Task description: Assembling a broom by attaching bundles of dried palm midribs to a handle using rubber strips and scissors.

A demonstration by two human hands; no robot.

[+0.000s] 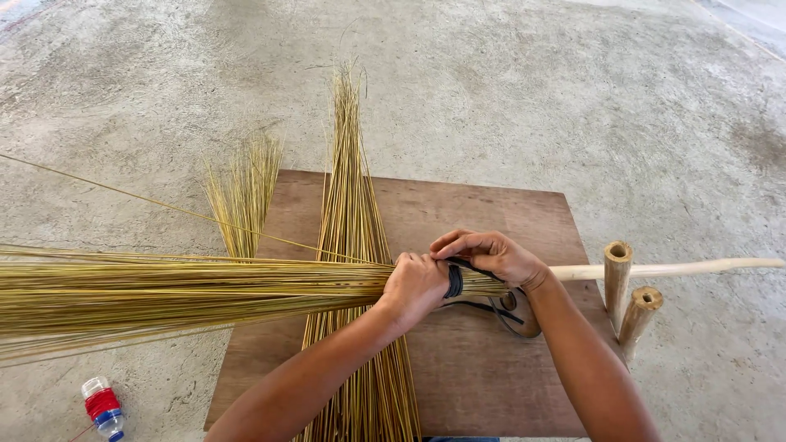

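Both hands clasp the broom bundle (black-bound).

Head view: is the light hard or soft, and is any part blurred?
Head view: soft, even light, with only faint shadows under the left hand and right hand; no glare; the straw bundle looks slightly soft toward the left edge; the rest is sharp.

golden-yellow broom straws, black binding cord, brown wooden board, pale handle, red-and-blue bottle, grey floor.
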